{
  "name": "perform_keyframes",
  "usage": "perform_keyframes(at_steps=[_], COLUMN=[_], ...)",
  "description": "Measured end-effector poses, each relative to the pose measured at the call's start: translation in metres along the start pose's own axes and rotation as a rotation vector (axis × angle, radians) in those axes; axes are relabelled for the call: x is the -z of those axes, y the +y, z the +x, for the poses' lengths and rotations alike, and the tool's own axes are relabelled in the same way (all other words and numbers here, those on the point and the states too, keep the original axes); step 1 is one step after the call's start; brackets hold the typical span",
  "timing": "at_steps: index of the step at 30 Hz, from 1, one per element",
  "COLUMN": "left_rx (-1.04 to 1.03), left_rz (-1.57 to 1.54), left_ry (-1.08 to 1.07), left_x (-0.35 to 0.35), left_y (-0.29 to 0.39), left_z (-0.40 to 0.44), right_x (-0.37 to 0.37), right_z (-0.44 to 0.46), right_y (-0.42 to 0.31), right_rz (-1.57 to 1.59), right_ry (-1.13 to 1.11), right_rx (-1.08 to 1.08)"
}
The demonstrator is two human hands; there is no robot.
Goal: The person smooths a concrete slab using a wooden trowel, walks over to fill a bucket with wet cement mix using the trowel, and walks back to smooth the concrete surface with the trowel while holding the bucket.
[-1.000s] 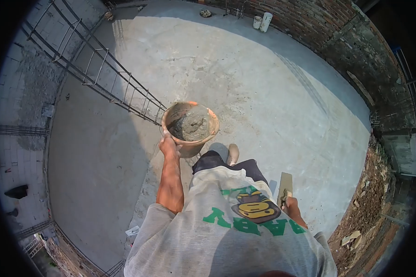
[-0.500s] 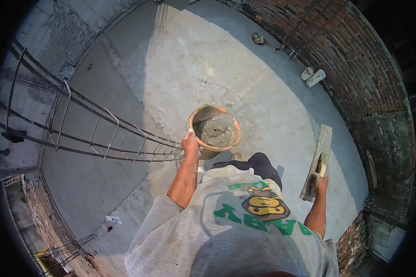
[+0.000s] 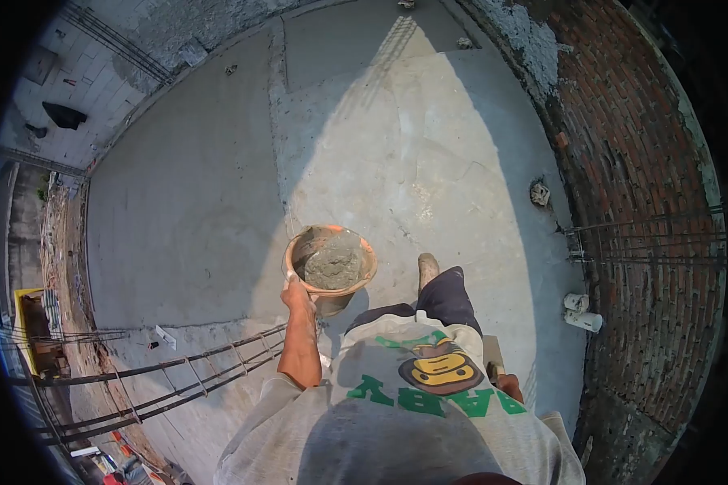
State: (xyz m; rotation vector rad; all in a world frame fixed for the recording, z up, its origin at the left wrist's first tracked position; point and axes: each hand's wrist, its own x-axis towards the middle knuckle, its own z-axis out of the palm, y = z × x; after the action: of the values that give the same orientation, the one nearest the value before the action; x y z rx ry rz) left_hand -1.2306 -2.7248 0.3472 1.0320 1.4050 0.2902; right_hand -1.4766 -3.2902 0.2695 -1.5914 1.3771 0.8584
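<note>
Over a partly sunlit concrete floor [image 3: 186, 202] bordered by a red-brick wall [image 3: 635, 162], the left hand [image 3: 298, 293] grips a mortar bucket [image 3: 370, 264] by its rim; the partly hidden right hand [image 3: 508, 384] grips a plastering trowel [image 3: 492, 352].

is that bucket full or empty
Partly full: the bucket holds a mound of grey, wet-looking mix, with bare inner wall showing at its far left side.

Clad in a grey shirt [image 3: 412, 432], short and plain at both sleeves [image 3: 259, 404]. Printed in front with 2 rows of green lettering [image 3: 471, 402], the smaller nearer the hem [image 3: 384, 323], and between them 1 cartoon animal head [image 3: 443, 374] in brown and yellow. Clothed below in dark trousers [image 3: 450, 299]; shod in tan footwear [image 3: 428, 268], type unclear.
</note>
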Motion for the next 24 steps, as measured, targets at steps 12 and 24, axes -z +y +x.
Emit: perform_keyframes(at_steps=[12,24], left_rx=[-0.105,0.158], left_rz=[-0.498,-0.561], left_ry=[0.333,0.529], left_x=[-0.076,-0.171], left_y=[0.189,0.317], left_z=[0.088,0.304], right_x=[0.085,-0.250], right_z=[-0.049,-0.067], right_y=[-0.688,-0.786], right_rz=[0.144,-0.418], right_ry=[0.355,0.004], right_rx=[1.017,0.285])
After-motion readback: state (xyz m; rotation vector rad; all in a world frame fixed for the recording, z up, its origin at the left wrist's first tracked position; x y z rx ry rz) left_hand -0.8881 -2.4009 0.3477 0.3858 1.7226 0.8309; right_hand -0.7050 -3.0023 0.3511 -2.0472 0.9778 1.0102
